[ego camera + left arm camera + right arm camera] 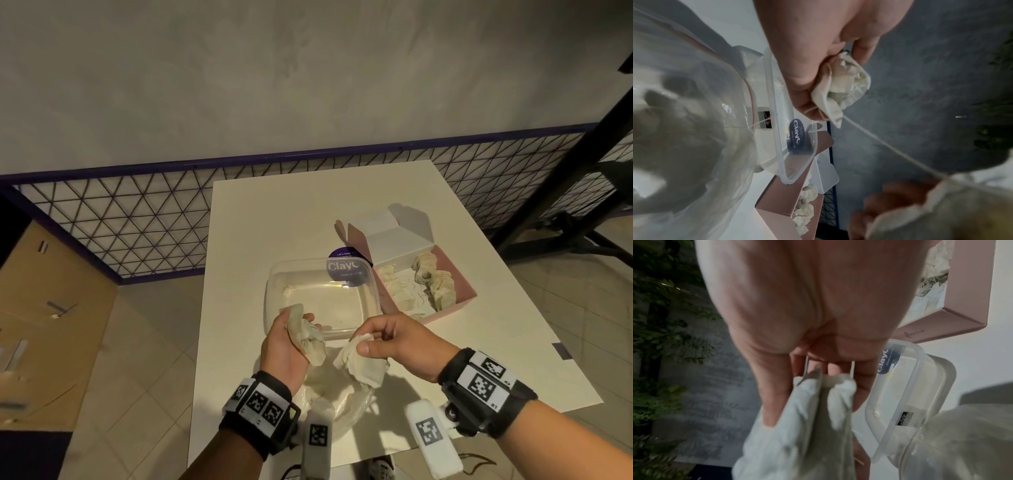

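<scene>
My left hand [300,321] grips a crumpled cream cloth pouch [310,342] just in front of a clear plastic container [274,294]. The right hand [365,341] pinches the gathered top of a second cream pouch [363,366] between thumb and fingers. In the left wrist view a thin drawstring [890,146] stretches from the left pouch [842,84] to the right one [941,211]. The right wrist view shows string loops at my fingers above that pouch [807,418]. The container [910,394] bears a purple label and looks almost empty.
A clear plastic bag [337,401] with whitish contents lies on the white table [274,212] under my hands. An open pink box [459,284] with several cream pouches stands right of the container. A wire mesh fence [137,219] runs behind; a cardboard box [51,308] stands left.
</scene>
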`<state>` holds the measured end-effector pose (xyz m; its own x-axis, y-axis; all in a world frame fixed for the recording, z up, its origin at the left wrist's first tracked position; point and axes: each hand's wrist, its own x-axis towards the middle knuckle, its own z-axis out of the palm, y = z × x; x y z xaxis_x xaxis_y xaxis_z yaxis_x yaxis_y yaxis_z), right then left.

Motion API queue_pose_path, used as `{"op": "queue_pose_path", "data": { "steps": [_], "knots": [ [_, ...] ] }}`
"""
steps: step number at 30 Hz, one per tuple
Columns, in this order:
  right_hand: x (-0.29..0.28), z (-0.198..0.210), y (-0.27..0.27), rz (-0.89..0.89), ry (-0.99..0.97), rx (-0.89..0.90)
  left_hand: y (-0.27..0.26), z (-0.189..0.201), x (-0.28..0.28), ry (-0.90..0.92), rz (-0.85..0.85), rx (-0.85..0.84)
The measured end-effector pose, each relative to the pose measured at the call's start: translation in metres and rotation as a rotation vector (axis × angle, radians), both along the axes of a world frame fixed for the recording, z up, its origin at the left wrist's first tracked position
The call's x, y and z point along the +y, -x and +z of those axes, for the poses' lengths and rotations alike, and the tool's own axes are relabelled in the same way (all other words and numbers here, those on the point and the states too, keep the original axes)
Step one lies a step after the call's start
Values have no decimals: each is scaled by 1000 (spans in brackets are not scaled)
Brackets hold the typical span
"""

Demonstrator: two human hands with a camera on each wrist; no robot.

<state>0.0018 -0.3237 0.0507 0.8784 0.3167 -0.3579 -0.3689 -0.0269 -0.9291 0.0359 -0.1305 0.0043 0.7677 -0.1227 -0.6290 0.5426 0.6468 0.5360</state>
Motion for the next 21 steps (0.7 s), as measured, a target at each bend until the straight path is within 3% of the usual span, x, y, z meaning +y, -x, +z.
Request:
{"op": "queue_pose_path", "data": {
  "steps": [5, 10, 15, 21],
  "knots": [
    [2, 6, -3, 88, -179, 16, -8, -4, 7, -6, 116, 21],
    [-5, 12, -7, 14, -314, 33, -12, -12, 21, 21, 91, 1],
    [9, -9, -13, -170, -154, 79, -2, -4, 6, 26, 2, -44],
    [22, -37, -16, -153, -46, 187, -1, -3, -1, 45, -8, -45]
  ]
}}
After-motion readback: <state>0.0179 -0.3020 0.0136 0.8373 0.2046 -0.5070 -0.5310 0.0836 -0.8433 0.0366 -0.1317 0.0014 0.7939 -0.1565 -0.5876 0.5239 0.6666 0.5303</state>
